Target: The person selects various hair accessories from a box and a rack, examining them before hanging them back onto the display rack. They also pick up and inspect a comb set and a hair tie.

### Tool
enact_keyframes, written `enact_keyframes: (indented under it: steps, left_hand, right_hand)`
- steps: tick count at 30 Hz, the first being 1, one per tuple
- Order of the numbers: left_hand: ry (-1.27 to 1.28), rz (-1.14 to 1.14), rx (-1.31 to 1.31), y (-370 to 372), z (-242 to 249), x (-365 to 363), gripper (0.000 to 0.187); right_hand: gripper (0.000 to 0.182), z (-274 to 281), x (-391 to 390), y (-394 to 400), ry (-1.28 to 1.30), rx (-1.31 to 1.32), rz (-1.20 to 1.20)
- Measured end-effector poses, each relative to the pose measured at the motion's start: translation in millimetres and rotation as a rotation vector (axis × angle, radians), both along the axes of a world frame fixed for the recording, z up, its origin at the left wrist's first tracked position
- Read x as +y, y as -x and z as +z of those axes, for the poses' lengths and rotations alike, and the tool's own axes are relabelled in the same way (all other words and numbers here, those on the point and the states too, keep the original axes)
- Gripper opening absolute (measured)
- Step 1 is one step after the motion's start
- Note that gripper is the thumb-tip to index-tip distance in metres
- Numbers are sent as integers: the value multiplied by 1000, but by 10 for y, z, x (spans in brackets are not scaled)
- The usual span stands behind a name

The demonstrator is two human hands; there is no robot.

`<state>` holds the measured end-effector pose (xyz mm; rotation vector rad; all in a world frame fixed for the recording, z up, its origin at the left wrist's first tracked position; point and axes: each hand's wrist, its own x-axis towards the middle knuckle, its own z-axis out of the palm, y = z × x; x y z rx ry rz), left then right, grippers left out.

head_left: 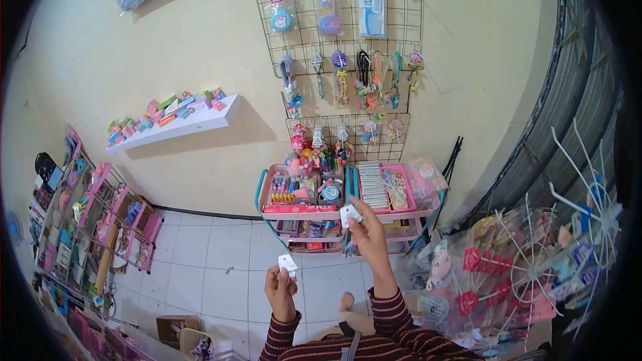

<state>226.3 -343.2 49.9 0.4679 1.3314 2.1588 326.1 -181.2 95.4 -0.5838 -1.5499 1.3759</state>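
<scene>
Smooth, matt, papery-looking cards [287,265]

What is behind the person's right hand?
Behind the right hand stands a pink trolley, its top tray holding a pink container. What the hand and its white card cover cannot be seen.

Head-worn wide view, facing forward and down, wall [214,33] at twelve o'clock, left hand [281,291] near at six, right hand [369,235] at five

Cream wall [207,40] with white shelf [186,128]; pale tiled floor [217,244]; grey ribbed shutter [568,103] at right.
</scene>
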Motion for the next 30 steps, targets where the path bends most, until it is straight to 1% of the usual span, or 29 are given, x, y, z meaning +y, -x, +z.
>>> enact_keyframes:
  steps: [1, 2, 4, 5, 6, 8, 10, 12, 13, 17, 22, 24, 25, 28, 30]
  left_hand:
    - [15, -17, 19, 96, 44, 165, 9]
    - [21, -20, 28, 190, 67, 323, 9]
    - [-64, -36, 119, 366, 96, 631, 10]
    - [-70, -27, 129, 411, 129, 749, 11]
    - [-59, -20, 106, 421, 184, 848, 12]
    - [-47, -20, 89, 506, 133, 998, 12]
    - [-31, 8, 77, 558, 108, 1095, 12]
    - [-26, 27, 64, 632, 59, 1218, 12]
    - [-21, 34, 57, 711, 16, 1274, 11]
    - [-43, 32, 63, 988, -59, 1633, 11]
    - [-99, -30, 67, 1287, -54, 2129, 14]
    - [-104, -52, 84, 1413, 22, 2315, 10]
    - [-116, -75, 88, 1489, 71, 2397, 10]
    - [-154, -104, 87, 1730, 151, 2615, 10]
    - [-174, -75, 99, 1873, 245, 2763, 10]
  right_hand:
    - [32, 175, 71, 61, 20, 81, -14]
    - [32, 161, 215, 140, 26, 90, -17]
    - [24, 130, 525, 316, 31, 181, -35]
    - [21, 150, 648, 383, -51, 175, -38]
    - [21, 151, 760, 473, -47, 185, -36]
    - [22, 136, 922, 614, 37, 220, -5]
    - [22, 168, 1040, 722, 7, 165, -39]
    - [20, 190, 1161, 834, 61, 202, 15]
    - [21, 203, 1224, 863, 33, 140, 9]
    - [27, 225, 1503, 1028, -57, 100, -34]
    - [27, 408, 1935, 1343, -93, 103, -66]
    - [27, 526, 2146, 1539, -222, 170, -148]
    - [27, 600, 2251, 1600, -262, 151, -176]
    - [26, 847, 2475, 1815, -293, 221, -185]
    - [26, 983, 2550, 1919, -286, 224, -180]
